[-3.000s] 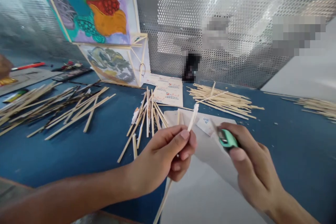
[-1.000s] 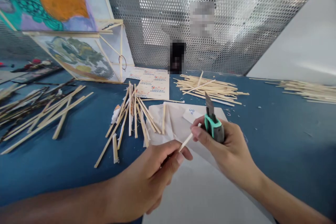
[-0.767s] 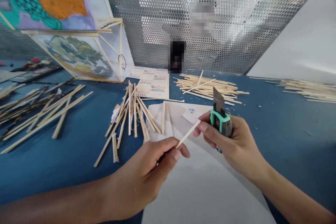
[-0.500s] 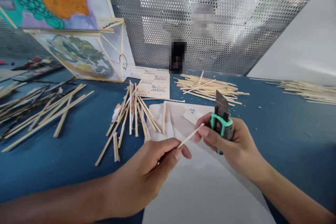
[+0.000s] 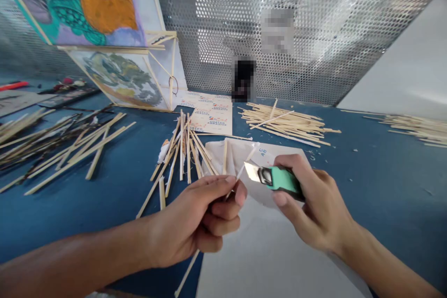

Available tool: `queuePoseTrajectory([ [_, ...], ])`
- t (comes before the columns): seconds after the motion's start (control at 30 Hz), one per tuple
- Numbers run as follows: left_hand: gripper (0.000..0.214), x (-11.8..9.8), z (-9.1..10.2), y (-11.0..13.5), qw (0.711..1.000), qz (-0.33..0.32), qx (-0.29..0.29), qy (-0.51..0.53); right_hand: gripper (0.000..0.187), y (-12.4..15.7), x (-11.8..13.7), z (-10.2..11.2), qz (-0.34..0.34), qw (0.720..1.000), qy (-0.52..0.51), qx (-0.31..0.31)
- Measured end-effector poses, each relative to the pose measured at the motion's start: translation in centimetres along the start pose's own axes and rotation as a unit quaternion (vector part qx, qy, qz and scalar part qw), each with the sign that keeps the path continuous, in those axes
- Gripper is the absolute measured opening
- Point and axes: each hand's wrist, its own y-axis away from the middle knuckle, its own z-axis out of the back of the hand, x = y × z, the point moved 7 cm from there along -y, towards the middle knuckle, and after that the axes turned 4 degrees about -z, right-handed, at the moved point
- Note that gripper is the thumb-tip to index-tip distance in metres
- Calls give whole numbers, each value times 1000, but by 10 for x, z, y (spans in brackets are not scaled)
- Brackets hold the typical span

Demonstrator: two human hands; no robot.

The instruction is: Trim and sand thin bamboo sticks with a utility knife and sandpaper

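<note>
My left hand (image 5: pixel 200 216) is closed around a thin bamboo stick (image 5: pixel 244 167); its upper end points up and away and its lower end sticks out below my fist. My right hand (image 5: pixel 310 200) grips a green utility knife (image 5: pixel 275 178) with the blade out. The blade lies sideways, pointing left, right against the stick just above my left thumb. Both hands hover over a sheet of white paper (image 5: pixel 272 260) on the blue table (image 5: pixel 377 181).
Several cut sticks (image 5: pixel 185 149) lie fanned out left of the paper. Bigger stick piles lie at far left (image 5: pixel 63 142), behind the paper (image 5: pixel 286 123) and far right (image 5: pixel 415 125). A painted kite frame (image 5: pixel 115 46) leans at the back left before a perforated metal panel (image 5: pixel 314 32).
The knife has turned from blade-up to blade-sideways and moved left against the stick. My left hand has raised the stick and tightened on it; my right fingertips have left the stick's tip.
</note>
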Motion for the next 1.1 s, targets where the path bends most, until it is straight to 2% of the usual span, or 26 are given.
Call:
queuePoseTrajectory([
  [0.13, 32, -1, -7, 5, 999, -1, 41, 34, 29, -1, 6, -5, 41, 996, 73, -12],
  [0.27, 37, 4, -8, 7, 998, 17, 32, 42, 31, -3, 0, -8, 47, 995, 92, -14],
  [0.37, 39, 8, -11, 8, 998, 24, 39, 33, 32, -9, -34, 4, -67, 991, 107, -49],
  [0.43, 39, 7, -10, 7, 999, 13, 34, 29, 34, -9, -57, 17, -166, 974, 112, -102],
  [0.47, 38, 4, -8, 6, 999, -6, 20, 28, 34, -8, -62, 23, -193, 968, 98, -130],
  [0.53, 34, -4, -2, 4, 998, -59, -20, 21, 33, -8, -53, 25, -170, 974, 39, -142],
  [0.6, 30, -9, 1, 3, 995, -91, -36, 6, 29, -11, -27, 13, -86, 993, -15, -85],
  [0.67, 31, -6, -2, 2, 996, -82, -18, -7, 29, -11, -4, -2, -10, 1000, -25, -12],
  [0.7, 32, -4, -4, 2, 997, -73, -8, -8, 29, -11, 1, -7, 4, 1000, -20, 8],
  [0.77, 35, -2, -5, 3, 998, -64, -3, -5, 30, -12, -6, -8, -33, 999, 7, -2],
  [0.87, 35, -1, -4, 3, 998, -67, -13, 5, 34, -10, -31, 5, -138, 984, 67, -87],
  [0.93, 34, -2, -3, 3, 997, -69, -22, 7, 33, -9, -33, 6, -125, 986, 55, -93],
  [1.0, 32, -2, -2, 3, 998, -64, -28, 9, 33, -12, -25, -4, -63, 997, 22, -35],
  [1.03, 33, -2, -3, 3, 998, -58, -24, 11, 33, -13, -24, -8, -54, 998, 16, -13],
  [1.1, 34, -1, -6, 4, 999, -44, -6, 17, 34, -15, -31, -5, -102, 993, 44, -35],
])
